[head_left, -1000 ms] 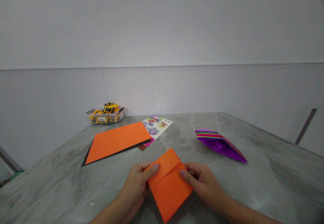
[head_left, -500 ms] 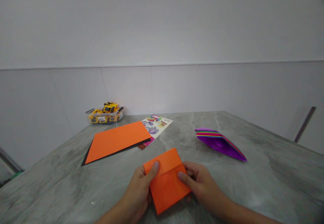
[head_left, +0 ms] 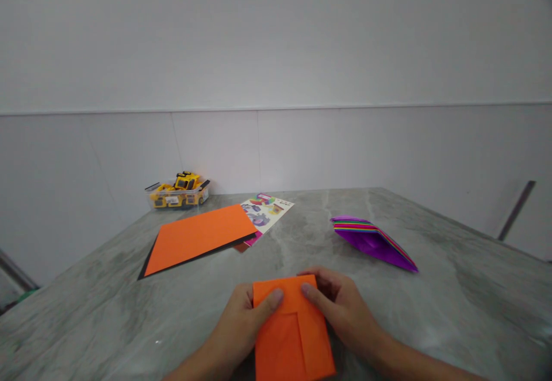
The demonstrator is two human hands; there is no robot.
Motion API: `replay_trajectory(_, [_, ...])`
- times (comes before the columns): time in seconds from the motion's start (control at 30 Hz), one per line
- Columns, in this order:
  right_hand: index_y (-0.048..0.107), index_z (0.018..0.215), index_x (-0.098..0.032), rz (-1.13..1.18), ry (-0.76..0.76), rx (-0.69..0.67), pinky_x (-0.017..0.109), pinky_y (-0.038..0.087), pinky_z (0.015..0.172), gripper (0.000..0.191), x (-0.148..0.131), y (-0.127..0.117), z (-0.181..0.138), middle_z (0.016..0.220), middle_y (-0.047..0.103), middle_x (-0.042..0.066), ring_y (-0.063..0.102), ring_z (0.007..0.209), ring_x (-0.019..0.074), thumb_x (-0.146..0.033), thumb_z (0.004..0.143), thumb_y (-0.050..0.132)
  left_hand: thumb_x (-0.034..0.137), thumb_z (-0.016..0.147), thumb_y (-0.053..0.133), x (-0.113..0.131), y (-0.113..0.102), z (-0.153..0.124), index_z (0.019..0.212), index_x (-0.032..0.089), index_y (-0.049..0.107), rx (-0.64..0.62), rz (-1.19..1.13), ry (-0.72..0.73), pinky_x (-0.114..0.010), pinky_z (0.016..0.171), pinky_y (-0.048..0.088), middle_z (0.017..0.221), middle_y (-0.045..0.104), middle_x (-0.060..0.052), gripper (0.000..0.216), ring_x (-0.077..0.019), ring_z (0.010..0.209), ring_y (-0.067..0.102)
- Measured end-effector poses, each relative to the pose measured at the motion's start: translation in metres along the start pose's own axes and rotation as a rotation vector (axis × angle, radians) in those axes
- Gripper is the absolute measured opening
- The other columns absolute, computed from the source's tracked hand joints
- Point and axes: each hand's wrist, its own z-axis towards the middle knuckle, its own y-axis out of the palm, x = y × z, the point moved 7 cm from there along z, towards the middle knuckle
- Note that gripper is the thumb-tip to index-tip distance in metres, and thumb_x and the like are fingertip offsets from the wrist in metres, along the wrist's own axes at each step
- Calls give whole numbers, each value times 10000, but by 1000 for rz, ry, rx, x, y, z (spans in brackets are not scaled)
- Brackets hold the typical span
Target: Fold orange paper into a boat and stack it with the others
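Item: folded orange paper (head_left: pixel 293 329), on the near side of the desk (head_left: pixel 431 289), long axis running toward you. Your left hand (head_left: pixel 241 326) and right hand (head_left: pixel 345 312) flank its far end. Each grip pinches that end, thumb on top; neither hand is nearer.
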Motion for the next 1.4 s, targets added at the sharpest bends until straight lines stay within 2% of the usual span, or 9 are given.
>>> replay_trajectory(0.1, [685, 813, -141, 96, 45, 90, 238, 425, 544, 334, 1, -8, 3, 686, 673, 29, 596, 614, 154, -473, 795, 652, 338, 728, 764, -5, 6, -1, 910, 73, 750, -82, -101, -39, -262, 646, 478, 780, 731, -113, 323, -199, 692, 655])
replay_trajectory(0.23, [681, 801, -139, 250, 147, 207, 228, 413, 513, 390, 10, -17, 8, 632, 658, 17, 587, 580, 151, -508, 686, 738, 243, 727, 764, 1, 18, -4, 1003, 91, 740, -202, -222, -41, -331, 753, 494, 862, 741, -134, 315, -244, 766, 685])
replay_trajectory(0.43, [637, 760, -131, 472, 278, 94, 229, 445, 543, 387, 21, -5, 9, 652, 652, 15, 595, 577, 134, -471, 650, 785, 327, 689, 796, 12, 18, -5, 932, 102, 763, -169, -199, 12, -331, 739, 499, 840, 747, -131, 333, -263, 757, 689])
replay_trajectory(0.57, [612, 760, -133, 454, 234, 148, 194, 449, 519, 393, 21, -10, 9, 645, 650, 7, 594, 571, 112, -464, 649, 793, 359, 712, 774, 6, 10, 0, 935, 96, 752, -77, -177, 3, -313, 704, 494, 801, 737, -121, 345, -236, 707, 670])
replay_trajectory(0.77, [548, 741, -139, 430, 248, -120, 206, 481, 401, 416, 23, 12, 5, 573, 613, -19, 543, 417, 92, -412, 598, 829, 585, 663, 716, 4, -40, 2, 619, 127, 658, 441, 25, 26, -221, 469, 361, 545, 606, -21, 464, -157, 505, 516])
replay_trajectory(0.87, [568, 843, -138, 444, 245, -242, 204, 515, 436, 425, 16, 30, -3, 637, 645, -8, 570, 448, 87, -384, 616, 829, 677, 660, 643, 14, -53, -3, 519, 157, 542, 589, 226, 46, -219, 425, 279, 489, 510, 6, 548, -141, 477, 441])
replay_trajectory(1.03, [655, 936, -99, 488, 179, -526, 175, 529, 565, 372, 0, 62, -20, 743, 684, 54, 669, 656, 126, -387, 726, 760, 779, 697, 477, 19, -48, -7, 509, 207, 390, 628, 321, 69, -230, 417, 217, 468, 381, 32, 608, -123, 456, 346])
replay_trajectory(1.23, [698, 831, -84, 488, 197, -590, 133, 509, 532, 333, -2, 66, -25, 707, 676, 53, 652, 618, 98, -407, 761, 732, 762, 721, 468, 10, -46, -15, 472, 223, 346, 748, 105, -55, -229, 407, 196, 434, 315, 56, 606, -105, 424, 281])
replay_trajectory(1.4, [708, 750, -78, 500, 176, -632, 115, 509, 569, 292, -13, 64, -25, 675, 668, 48, 637, 615, 77, -368, 758, 741, 779, 669, 524, 2, -33, -10, 462, 229, 305, 577, -95, -129, -224, 386, 182, 403, 282, 76, 626, -86, 390, 234])
